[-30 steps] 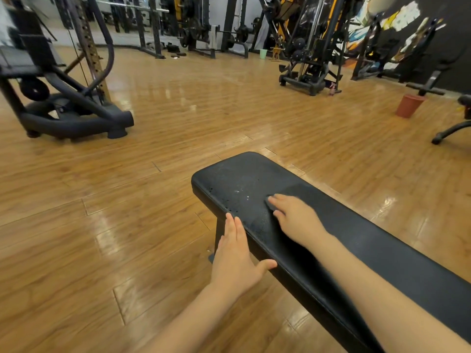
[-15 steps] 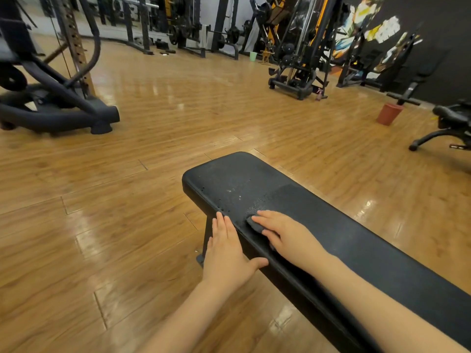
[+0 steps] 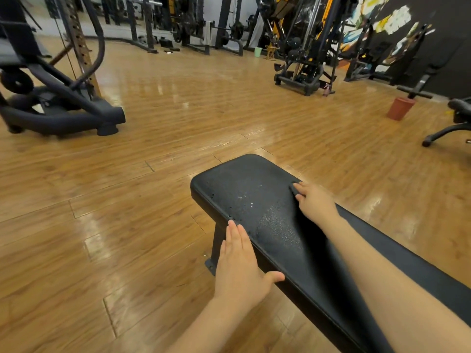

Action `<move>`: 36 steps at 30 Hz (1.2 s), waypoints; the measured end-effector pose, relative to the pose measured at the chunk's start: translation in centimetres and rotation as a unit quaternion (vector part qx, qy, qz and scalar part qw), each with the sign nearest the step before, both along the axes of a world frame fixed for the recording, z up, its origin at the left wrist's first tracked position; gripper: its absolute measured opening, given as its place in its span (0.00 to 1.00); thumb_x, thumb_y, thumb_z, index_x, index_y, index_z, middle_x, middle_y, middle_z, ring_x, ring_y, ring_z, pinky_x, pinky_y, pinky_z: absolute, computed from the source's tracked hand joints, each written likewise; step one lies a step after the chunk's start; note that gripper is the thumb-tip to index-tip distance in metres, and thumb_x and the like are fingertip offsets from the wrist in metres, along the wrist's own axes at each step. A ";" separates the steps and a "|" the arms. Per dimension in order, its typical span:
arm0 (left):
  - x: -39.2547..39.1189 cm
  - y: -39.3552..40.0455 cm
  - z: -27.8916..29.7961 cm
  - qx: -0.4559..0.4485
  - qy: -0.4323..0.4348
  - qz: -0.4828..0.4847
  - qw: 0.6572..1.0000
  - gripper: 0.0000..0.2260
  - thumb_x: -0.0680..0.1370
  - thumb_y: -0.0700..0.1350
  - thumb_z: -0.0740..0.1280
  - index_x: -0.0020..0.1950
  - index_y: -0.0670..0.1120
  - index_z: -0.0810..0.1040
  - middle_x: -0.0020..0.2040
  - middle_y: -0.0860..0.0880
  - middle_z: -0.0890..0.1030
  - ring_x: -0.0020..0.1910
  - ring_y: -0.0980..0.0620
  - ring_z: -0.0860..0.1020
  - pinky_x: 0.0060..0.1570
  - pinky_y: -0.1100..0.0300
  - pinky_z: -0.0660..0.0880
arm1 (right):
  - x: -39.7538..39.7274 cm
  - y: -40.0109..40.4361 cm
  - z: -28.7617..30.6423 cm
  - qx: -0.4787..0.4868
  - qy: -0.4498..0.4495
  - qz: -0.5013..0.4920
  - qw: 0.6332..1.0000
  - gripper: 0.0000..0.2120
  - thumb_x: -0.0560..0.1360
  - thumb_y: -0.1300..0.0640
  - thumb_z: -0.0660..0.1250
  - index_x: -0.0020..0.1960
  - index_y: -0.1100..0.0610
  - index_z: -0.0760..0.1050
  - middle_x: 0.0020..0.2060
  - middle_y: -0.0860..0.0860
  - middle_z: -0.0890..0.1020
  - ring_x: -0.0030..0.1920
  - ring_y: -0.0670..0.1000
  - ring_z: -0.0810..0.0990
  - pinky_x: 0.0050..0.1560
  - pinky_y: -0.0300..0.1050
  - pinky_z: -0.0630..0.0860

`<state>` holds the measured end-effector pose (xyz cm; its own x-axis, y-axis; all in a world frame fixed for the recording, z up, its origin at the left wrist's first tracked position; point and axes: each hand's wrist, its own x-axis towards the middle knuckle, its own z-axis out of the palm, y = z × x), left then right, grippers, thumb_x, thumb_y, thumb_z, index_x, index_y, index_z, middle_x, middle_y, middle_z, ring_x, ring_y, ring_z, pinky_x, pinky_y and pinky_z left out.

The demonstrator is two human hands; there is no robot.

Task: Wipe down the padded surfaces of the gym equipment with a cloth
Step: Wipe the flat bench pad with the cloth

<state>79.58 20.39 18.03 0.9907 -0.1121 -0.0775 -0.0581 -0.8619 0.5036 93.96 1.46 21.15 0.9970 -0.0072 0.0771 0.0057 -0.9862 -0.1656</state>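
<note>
A black padded bench (image 3: 254, 200) runs from the lower right corner up toward the middle of the view, its rounded end pointing out over the wooden floor (image 3: 178, 118). The right hand (image 3: 314, 203) lies flat on top of the bench near its far long edge, fingers straight and close together, pressing down on a dark cloth (image 3: 293, 187) — only a small dark corner of it shows past the fingertips, the rest is hidden under the palm. The left hand (image 3: 239, 266) rests against the near long edge of the bench, fingers straight and together pointing toward the rounded end, thumb spread out onto the padding; it holds nothing. Between the two hands the bench surface shows a rough, dull patch, and closer to the rounded end there are pale specks and small dark dots on the padding. A black metal leg (image 3: 216, 247) of the bench stands on the floor just beside the left hand's fingers.

Well beyond the rounded end of the bench, to the left, sits the dark curved base of a machine (image 3: 63, 115). Far from the bench on the right stands a reddish-brown bin (image 3: 400, 108), and beyond it a black weight rack (image 3: 303, 59) — further back, a small green bin (image 3: 258, 51) near the wall.
</note>
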 end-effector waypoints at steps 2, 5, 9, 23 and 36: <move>0.1 0.0 0.0 0.006 -0.002 0.001 1.000 0.54 0.70 0.69 0.63 0.76 0.40 0.34 0.75 0.42 0.31 0.75 0.47 0.35 0.75 0.53 0.42 | -1.8 1.6 0.3 0.004 0.008 0.045 0.999 0.20 0.80 0.59 0.56 0.72 0.52 0.64 0.72 0.48 0.65 0.71 0.51 0.62 0.67 0.45 0.61; 0.1 -0.1 0.2 0.007 0.000 0.005 1.000 0.53 0.70 0.70 0.63 0.76 0.42 0.34 0.75 0.43 0.32 0.76 0.47 0.36 0.75 0.53 0.44 | -5.4 4.6 0.5 0.016 0.021 0.121 0.992 0.21 0.81 0.57 0.55 0.73 0.49 0.62 0.73 0.45 0.63 0.72 0.48 0.60 0.69 0.44 0.60; -0.1 0.3 0.3 0.003 -0.011 -0.002 1.000 0.51 0.72 0.68 0.63 0.76 0.42 0.35 0.76 0.43 0.33 0.76 0.48 0.37 0.75 0.53 0.43 | -10.0 6.5 0.7 0.006 0.022 0.208 0.978 0.21 0.81 0.55 0.55 0.73 0.48 0.60 0.73 0.42 0.61 0.73 0.44 0.58 0.71 0.41 0.56; 0.9 0.9 0.4 -0.025 -0.014 0.015 0.999 0.54 0.70 0.67 0.66 0.76 0.40 0.35 0.76 0.41 0.33 0.76 0.46 0.36 0.75 0.52 0.43 | -6.1 1.8 -0.3 0.051 0.008 0.176 0.983 0.19 0.79 0.60 0.59 0.69 0.53 0.68 0.70 0.49 0.68 0.71 0.48 0.64 0.69 0.36 0.54; 1.7 1.1 -0.1 0.021 -0.026 -0.004 0.999 0.54 0.69 0.70 0.63 0.76 0.40 0.34 0.75 0.42 0.33 0.75 0.47 0.35 0.73 0.55 0.39 | 1.4 0.8 -0.3 0.050 -0.024 0.002 0.998 0.18 0.79 0.60 0.58 0.68 0.55 0.70 0.68 0.53 0.72 0.67 0.55 0.69 0.65 0.46 0.66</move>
